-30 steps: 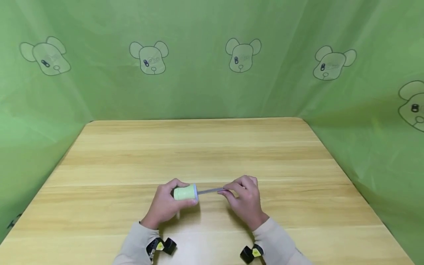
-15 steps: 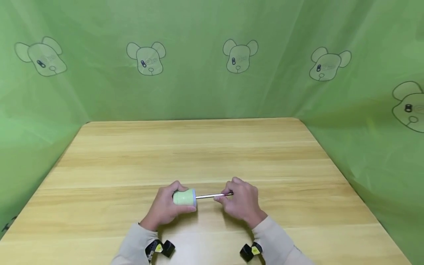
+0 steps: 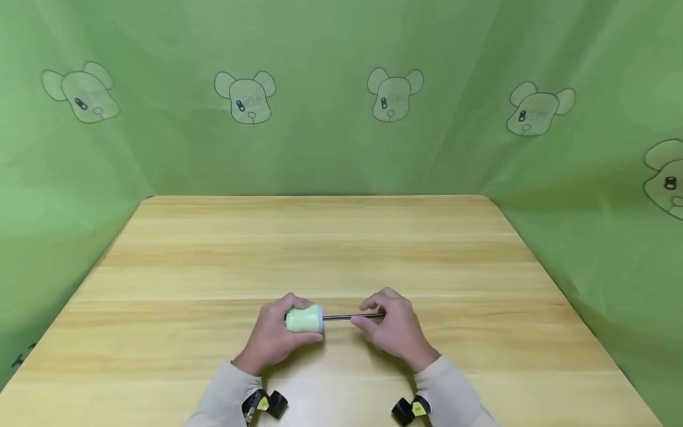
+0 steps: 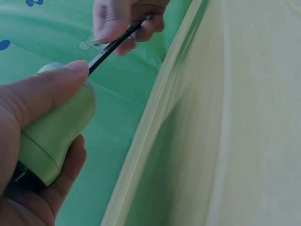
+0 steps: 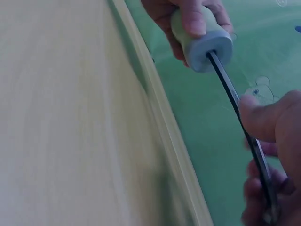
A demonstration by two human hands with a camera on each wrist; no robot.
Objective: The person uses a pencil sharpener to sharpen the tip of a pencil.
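Wooden table (image 3: 341, 255), left fingers (image 4: 73, 165) gripping green handle (image 3: 305, 319), right fingers (image 5: 254, 188) pinching shaft (image 5: 230, 89), full end face (image 5: 198, 55) only in right-wrist view.

Pale green handle (image 3: 304, 319), bluish rim (image 5: 200, 56), seemingly dark shaft (image 5: 226, 84), wood-grained tabletop (image 3: 331, 255)

Two arms in from bottom edge, head view. Left forearm (image 3: 224, 397) slants up and right; left hand (image 3: 272, 337) low centre, curled in a grip, left thumb (image 4: 59, 87) along the near side. Right forearm (image 3: 453, 396) slants up and left; right hand (image 3: 397, 331) facing it, right thumb (image 5: 263, 117) extended, lower fingers (image 5: 254, 188) curled, lower right of right wrist view
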